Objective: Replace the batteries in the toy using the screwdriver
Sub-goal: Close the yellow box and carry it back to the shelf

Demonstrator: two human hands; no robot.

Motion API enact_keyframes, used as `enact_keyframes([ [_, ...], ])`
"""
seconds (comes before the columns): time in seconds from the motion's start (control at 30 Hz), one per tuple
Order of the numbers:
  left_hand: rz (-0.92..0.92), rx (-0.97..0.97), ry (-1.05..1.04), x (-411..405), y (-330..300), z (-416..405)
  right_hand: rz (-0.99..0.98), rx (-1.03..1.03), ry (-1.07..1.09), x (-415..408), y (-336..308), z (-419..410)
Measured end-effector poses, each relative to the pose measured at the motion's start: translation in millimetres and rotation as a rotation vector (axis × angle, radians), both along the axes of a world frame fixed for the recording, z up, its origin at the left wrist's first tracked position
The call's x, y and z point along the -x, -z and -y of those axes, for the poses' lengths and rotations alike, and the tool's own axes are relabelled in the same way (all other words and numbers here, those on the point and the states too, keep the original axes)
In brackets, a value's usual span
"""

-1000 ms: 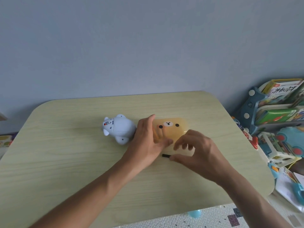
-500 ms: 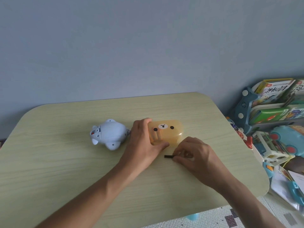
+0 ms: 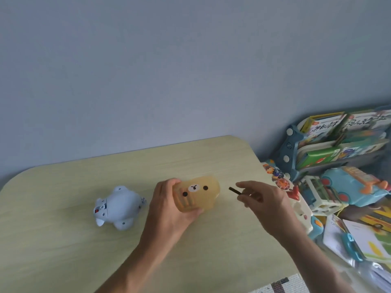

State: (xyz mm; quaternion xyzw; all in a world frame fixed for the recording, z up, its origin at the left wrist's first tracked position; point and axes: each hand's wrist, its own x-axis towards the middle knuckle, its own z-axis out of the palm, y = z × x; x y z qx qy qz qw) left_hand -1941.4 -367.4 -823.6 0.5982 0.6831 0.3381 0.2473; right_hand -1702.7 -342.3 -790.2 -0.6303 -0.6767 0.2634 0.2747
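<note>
A pale blue animal toy (image 3: pixel 118 207) lies on its side at the left of the wooden table (image 3: pixel 63 240). My left hand (image 3: pixel 169 210) grips a translucent orange case with a bear face (image 3: pixel 197 193), tilted up off the table. To its right, my right hand (image 3: pixel 266 199) pinches a thin dark screwdriver (image 3: pixel 236 190), whose end points up and left toward the case. The rest of the screwdriver is hidden in my fingers.
Right of the table stand a blue book rack (image 3: pixel 338 144) with picture books, a teal toy vehicle (image 3: pixel 355 185), a white toy (image 3: pixel 302 212) and loose books on the floor (image 3: pixel 364 235). A grey wall runs behind the table's far edge.
My right hand has lifted the screwdriver off the table and moved right. My left hand has raised and tilted the bear case. The view has shifted, so everything sits lower.
</note>
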Motion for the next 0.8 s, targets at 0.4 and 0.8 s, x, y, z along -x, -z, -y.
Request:
enact_keyframes([
  [0.4, 0.03, 0.055, 0.196, -69, -265, -11, -0.052, -0.039, 0.435, -76, -265, 35],
  [0.8, -0.019, -0.038, 0.59, -191, -584, 48, -0.05, -0.13, 0.816, -182, -586, 187],
])
